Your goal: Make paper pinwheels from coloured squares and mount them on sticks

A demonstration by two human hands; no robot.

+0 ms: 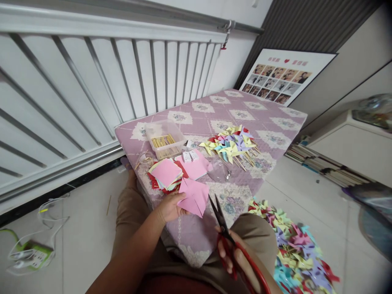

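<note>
My left hand (170, 207) pinches the left edge of a pink paper square (196, 197) that has slits cut in from its corners. In my right hand (237, 255) are scissors (223, 222) with red handles, their dark blades parted and pointing at the paper from the right, apart from it. Just beyond my left hand lies a stack of coloured paper squares (167, 172), pink on top. More pink paper (196, 163) sits beside it with small white boxes (190, 156) on top.
A clear plastic box (167, 141) holds thin sticks. Finished paper pinwheels (234, 145) lie on the patterned tablecloth (214, 110); a larger pinwheel heap (295, 249) is on the floor at right. A white radiator (122, 77) runs behind; a power strip (38, 255) lies at left.
</note>
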